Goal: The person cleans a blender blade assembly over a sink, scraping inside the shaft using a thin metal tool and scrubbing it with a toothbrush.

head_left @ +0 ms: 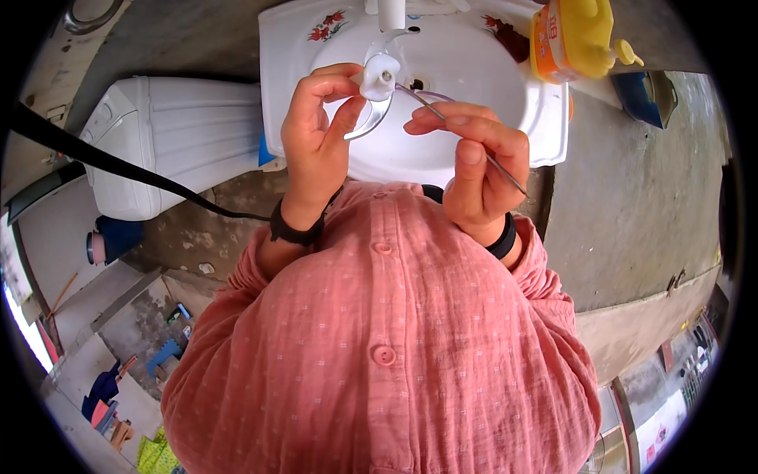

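Observation:
Over the white sink (474,110), my left hand (320,134) pinches a small white plastic piece (380,73) with a hole in its middle and a curved metal blade (373,120) sticking out below. My right hand (485,162) holds a thin metal rod (505,174) between thumb and fingers. The rod slants up and left, its far end close to the right side of the white piece; whether they touch is hard to tell. A thin purplish curved strip shows behind the rod, near the drain.
A yellow bottle (580,35) with an open cap stands on the sink's right rim. A white washing machine (170,142) is at the left, with a black strap (142,175) crossing in front. The faucet (391,14) is at the top, just above the white piece.

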The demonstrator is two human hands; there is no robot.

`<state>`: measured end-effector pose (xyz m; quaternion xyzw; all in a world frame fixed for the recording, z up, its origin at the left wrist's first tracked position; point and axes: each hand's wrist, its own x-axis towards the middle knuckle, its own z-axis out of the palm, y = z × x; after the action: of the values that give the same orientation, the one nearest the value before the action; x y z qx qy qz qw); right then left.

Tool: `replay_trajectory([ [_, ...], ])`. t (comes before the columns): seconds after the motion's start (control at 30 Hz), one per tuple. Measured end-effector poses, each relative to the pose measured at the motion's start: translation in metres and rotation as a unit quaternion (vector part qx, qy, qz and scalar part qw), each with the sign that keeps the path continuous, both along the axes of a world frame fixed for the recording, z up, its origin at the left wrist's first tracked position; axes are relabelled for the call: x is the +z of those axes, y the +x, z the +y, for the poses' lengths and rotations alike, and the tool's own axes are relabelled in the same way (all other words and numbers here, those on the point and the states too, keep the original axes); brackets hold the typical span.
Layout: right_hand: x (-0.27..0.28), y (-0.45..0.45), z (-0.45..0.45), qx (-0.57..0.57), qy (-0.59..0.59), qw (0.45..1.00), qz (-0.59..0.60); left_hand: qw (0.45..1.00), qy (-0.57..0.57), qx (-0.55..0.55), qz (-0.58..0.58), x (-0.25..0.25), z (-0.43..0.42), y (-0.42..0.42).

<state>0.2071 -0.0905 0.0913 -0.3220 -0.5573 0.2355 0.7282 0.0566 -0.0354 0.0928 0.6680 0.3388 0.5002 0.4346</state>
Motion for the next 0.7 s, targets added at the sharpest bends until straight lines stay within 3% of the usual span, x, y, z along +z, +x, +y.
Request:
replay_trajectory([
  [0.2, 0.004, -0.002, 0.003, -0.018, -0.005, 1.000, -0.018, 0.994, -0.086, -0.022, -0.059, 0.004, -0.005, 0.000],
  [0.27, 0.004, -0.003, 0.004, -0.028, -0.006, 0.999, -0.018, 0.997, -0.071, -0.017, -0.001, 0.006, -0.005, -0.002],
  [0.7, 0.003, -0.006, 0.012, -0.086, 0.012, 0.990, -0.114, 0.998, -0.057, -0.016, 0.002, 0.013, -0.008, -0.001],
])
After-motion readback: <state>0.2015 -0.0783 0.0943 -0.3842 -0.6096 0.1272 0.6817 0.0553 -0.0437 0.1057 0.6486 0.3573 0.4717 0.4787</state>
